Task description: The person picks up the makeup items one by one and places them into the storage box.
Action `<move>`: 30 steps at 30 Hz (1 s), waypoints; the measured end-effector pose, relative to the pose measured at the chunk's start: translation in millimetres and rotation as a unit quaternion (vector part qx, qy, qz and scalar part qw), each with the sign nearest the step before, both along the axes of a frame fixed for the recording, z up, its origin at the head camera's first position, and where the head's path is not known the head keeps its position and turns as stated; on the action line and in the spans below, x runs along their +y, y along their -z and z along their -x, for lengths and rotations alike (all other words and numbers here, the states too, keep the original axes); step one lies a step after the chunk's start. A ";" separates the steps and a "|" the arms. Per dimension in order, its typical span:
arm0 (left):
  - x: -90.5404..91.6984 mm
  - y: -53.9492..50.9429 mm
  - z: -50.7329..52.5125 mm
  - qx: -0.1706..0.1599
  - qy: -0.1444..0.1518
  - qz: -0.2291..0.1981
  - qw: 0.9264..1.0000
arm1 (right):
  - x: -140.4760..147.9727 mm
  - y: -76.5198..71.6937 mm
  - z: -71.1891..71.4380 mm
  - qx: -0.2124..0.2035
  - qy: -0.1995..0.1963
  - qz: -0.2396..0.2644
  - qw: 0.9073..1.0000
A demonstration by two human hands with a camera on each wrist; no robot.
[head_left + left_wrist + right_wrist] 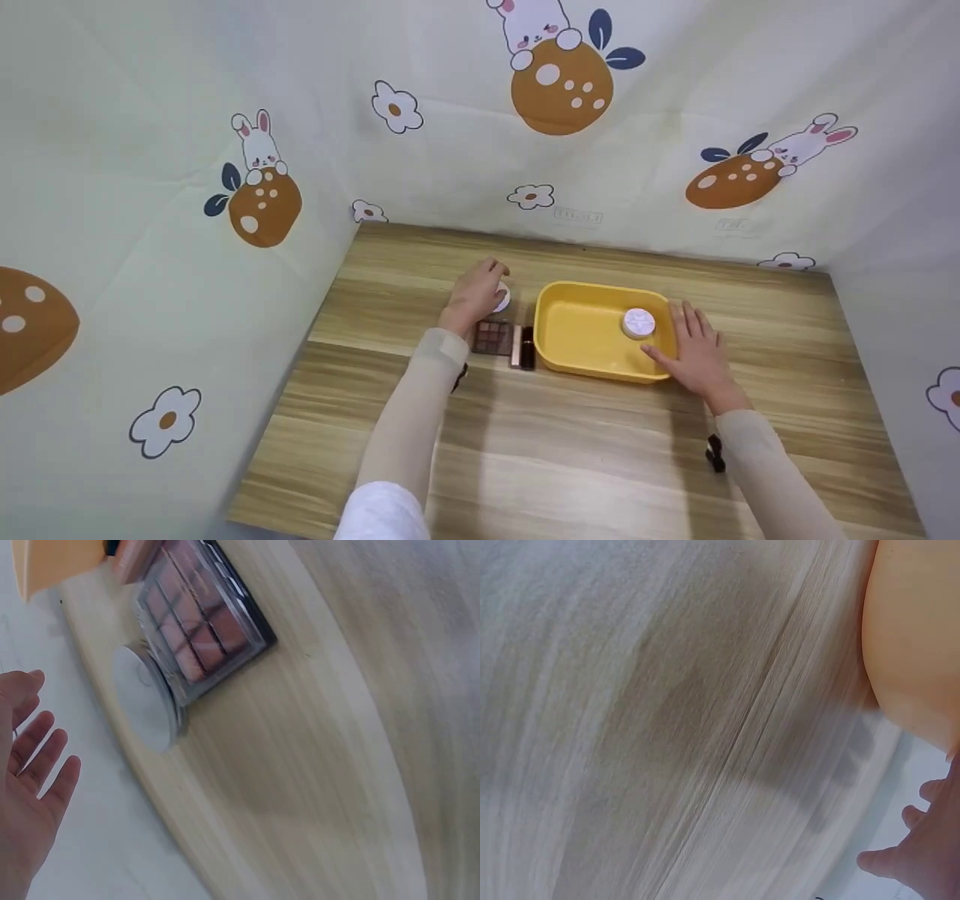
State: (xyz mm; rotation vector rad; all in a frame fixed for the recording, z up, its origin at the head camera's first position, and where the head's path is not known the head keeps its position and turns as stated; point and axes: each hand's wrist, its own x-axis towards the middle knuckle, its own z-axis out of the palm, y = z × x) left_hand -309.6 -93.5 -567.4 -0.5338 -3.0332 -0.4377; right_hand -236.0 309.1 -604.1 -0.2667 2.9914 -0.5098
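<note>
My left hand hovers over a round white lidded case left of the yellow tray. In the left wrist view its fingers are spread loosely, apart from the case. Just below the case lies an eyeshadow palette with a clear lid. My right hand rests at the right rim of the yellow tray, fingers extended outside and thumb reaching over the edge. Inside the tray, toward the right, sits a round white container with a star on its lid.
Two slim tubes, one pinkish and one black, stand side by side between palette and tray. Everything is on a wood-grain table. Patterned cloth walls enclose its back and sides.
</note>
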 end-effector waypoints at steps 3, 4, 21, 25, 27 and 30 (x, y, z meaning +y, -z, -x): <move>-6.1 4.6 -0.9 -0.001 -0.004 0.000 1.000 | -1.1 -0.4 0.4 -0.002 0.000 0.004 1.000; -7.6 6.1 -1.1 -0.002 -0.006 0.002 1.000 | -1.2 -0.4 0.5 -0.004 0.001 0.006 1.000; -18.9 19.7 -10.6 -0.052 -0.025 0.007 0.998 | -1.0 0.8 0.5 -0.011 0.003 0.016 1.000; -21.3 23.0 -12.2 -0.051 -0.029 0.008 0.998 | -0.9 -0.4 -0.7 -0.005 0.003 0.021 1.000; -22.5 24.6 -13.0 -0.050 -0.030 0.006 0.998 | -0.7 -0.5 -0.9 -0.004 0.002 0.022 1.000; -23.9 25.9 -14.0 -0.050 -0.032 0.003 0.998 | -0.2 0.3 0.2 -0.007 0.002 0.023 1.000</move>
